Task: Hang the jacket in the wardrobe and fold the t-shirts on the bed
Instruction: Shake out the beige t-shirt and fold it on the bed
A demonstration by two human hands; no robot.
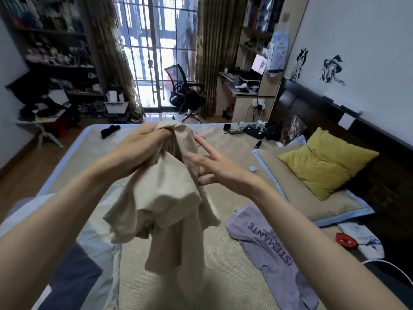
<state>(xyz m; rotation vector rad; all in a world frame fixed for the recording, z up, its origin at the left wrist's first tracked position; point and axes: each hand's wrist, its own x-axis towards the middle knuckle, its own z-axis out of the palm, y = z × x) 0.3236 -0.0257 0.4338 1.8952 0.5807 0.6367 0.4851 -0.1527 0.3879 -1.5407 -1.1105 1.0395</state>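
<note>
While the beige t-shirt [165, 198] is held bunched above the middle of the bed [223, 265] by the curled left hand [138, 148], the right hand [214, 166] is spread open beside it; soft, limp cloth, best taken at the shoulders

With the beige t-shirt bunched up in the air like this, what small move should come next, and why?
Probably the right hand should take hold of the beige t-shirt near its top so both hands can spread it. Only the left hand has a grip on it, the cloth hangs crumpled above the bed, and the right hand's fingers are open beside it.
</note>
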